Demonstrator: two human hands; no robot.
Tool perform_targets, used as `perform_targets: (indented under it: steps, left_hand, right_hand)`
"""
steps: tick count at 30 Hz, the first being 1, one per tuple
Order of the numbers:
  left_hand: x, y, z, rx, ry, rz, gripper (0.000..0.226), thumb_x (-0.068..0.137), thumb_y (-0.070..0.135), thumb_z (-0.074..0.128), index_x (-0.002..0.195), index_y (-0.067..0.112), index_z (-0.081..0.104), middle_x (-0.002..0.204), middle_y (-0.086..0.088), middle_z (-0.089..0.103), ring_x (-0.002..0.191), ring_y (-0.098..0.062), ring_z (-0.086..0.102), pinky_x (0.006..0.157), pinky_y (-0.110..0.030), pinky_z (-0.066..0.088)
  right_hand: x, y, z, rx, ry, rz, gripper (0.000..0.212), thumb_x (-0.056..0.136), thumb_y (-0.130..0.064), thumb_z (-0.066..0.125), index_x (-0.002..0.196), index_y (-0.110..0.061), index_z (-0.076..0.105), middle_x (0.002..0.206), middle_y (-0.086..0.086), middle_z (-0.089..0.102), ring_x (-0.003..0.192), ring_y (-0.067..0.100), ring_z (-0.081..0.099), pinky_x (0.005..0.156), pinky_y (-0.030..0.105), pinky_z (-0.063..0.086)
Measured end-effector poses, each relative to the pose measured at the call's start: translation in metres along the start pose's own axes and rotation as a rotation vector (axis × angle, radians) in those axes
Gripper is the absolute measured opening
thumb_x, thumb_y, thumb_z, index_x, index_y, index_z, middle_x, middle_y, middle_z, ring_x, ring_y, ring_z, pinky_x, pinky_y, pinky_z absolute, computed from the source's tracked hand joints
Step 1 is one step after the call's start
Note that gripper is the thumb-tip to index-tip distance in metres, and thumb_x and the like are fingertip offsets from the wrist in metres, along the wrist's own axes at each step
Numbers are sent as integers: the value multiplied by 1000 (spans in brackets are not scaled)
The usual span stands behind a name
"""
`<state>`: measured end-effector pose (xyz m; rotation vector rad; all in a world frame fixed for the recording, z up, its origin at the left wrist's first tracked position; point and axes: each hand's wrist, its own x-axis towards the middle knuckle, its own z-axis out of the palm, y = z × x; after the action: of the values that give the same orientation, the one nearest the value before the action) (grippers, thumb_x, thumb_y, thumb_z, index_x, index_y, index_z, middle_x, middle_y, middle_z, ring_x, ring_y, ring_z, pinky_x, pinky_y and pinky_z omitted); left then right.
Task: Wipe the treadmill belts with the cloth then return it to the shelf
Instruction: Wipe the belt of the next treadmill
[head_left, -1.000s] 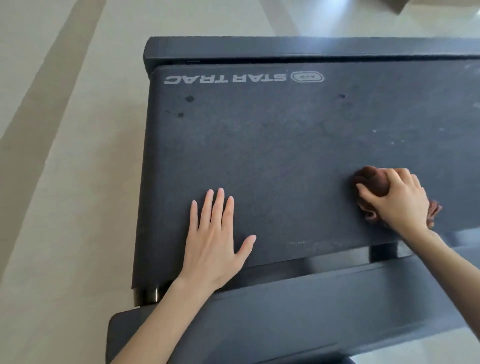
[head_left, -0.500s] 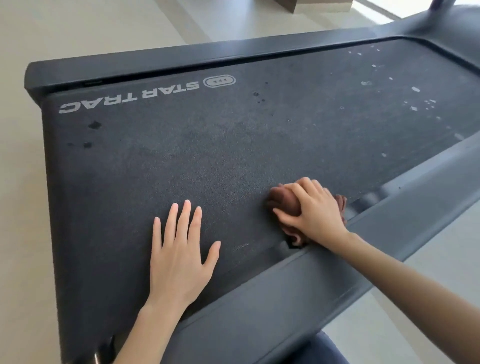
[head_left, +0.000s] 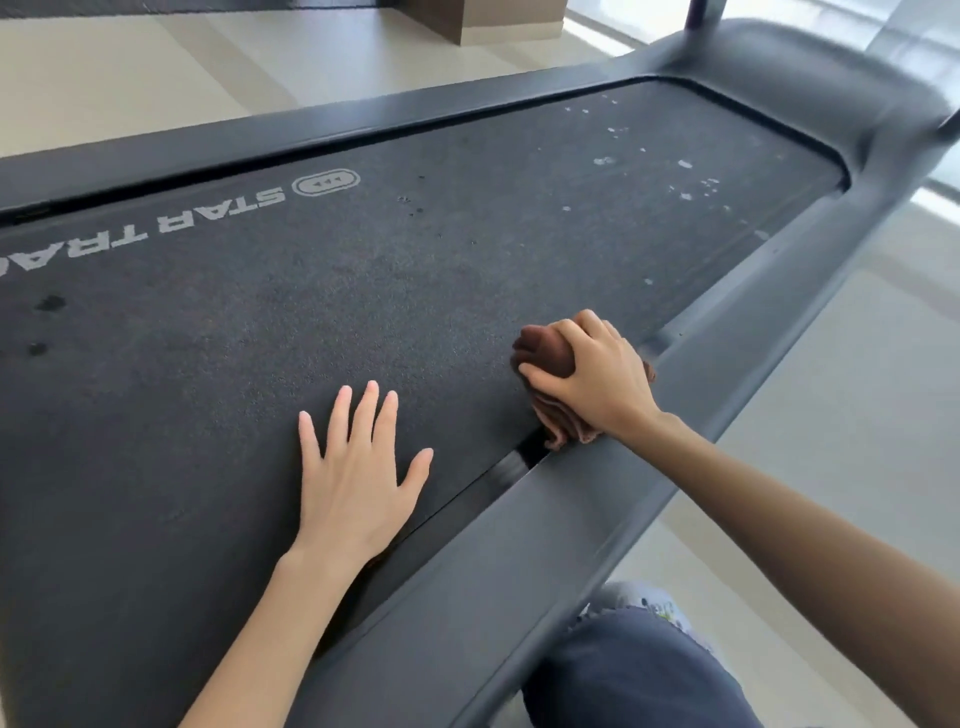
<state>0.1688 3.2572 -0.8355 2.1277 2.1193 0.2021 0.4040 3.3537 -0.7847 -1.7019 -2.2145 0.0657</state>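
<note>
The treadmill belt is pressed at lower centre by the flat left hand, fingers spread; a bunched brown cloth is gripped by the right hand.

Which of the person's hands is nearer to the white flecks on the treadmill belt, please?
The right hand: it grips the brown cloth at the near edge of the belt, closer to the white flecks. The left hand lies flat, farther left.
</note>
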Motion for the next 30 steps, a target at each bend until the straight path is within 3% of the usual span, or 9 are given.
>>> perform_targets:
  steps: [5, 10, 13, 15, 19, 23, 25, 30]
  left_hand:
    - [3, -34, -6, -69, 43, 4, 57, 96, 38, 36, 147, 12, 27, 156, -3, 22, 145, -21, 12, 117, -49, 11]
    - [-37, -44, -6, -53, 100, 13, 59, 95, 42, 27, 143, 9, 37, 152, -8, 31, 142, -26, 23, 113, -51, 20]
    - [-47, -48, -4, -52, 106, -4, 57, 96, 41, 27, 144, 12, 35, 153, -5, 29, 143, -22, 21, 115, -47, 19]
    - [-49, -49, -1, -53, 120, -16, 53, 99, 39, 31, 145, 13, 32, 154, -4, 27, 144, -21, 18, 117, -46, 16]
    - [-49, -46, -1, -65, 123, -39, 54, 96, 36, 35, 144, 12, 34, 153, -5, 29, 144, -22, 20, 117, -46, 16]
    - [-47, -46, -1, -49, 145, -43, 50, 97, 34, 37, 141, 10, 40, 150, -7, 36, 141, -25, 27, 114, -49, 23]
    - [-48, -47, -1, -47, 140, -31, 55, 93, 36, 35, 140, 9, 42, 149, -8, 37, 140, -25, 29, 113, -50, 24]
    - [-43, -39, 0, -53, 135, -36, 61, 93, 41, 30, 139, 3, 41, 149, -12, 35, 141, -27, 26, 113, -53, 20]
  right_hand:
    - [-26, -20, 2, -12, -123, -204, 46, 78, -57, 63, 106, -21, 61, 96, 0, 49, 93, 24, 49, 81, 40, 43]
    - [-45, -86, 30, 119, -301, -535, 49, 73, -56, 69, 106, -19, 64, 98, 2, 55, 91, 21, 52, 75, 35, 40]
    - [-48, -81, 25, 176, -462, -741, 40, 68, -49, 69, 101, -25, 66, 94, -3, 56, 86, 16, 52, 73, 31, 38]
    - [-33, -53, 17, 136, -452, -662, 37, 67, -41, 76, 99, -24, 68, 93, -1, 58, 87, 20, 54, 76, 33, 41]
    - [-17, -41, 19, 14, -224, -328, 41, 72, -42, 76, 103, -17, 67, 95, 5, 56, 94, 30, 54, 81, 41, 43]
    - [-44, -79, 38, 60, -248, -570, 44, 73, -56, 62, 100, -21, 65, 94, 0, 56, 86, 23, 53, 71, 36, 42]
    - [-32, -74, 36, 31, -281, -582, 44, 72, -54, 65, 102, -22, 66, 95, 0, 57, 88, 24, 55, 72, 37, 44]
    - [-1, -20, 8, -43, -234, -171, 42, 78, -51, 65, 107, -22, 61, 102, 1, 53, 103, 22, 49, 85, 37, 40]
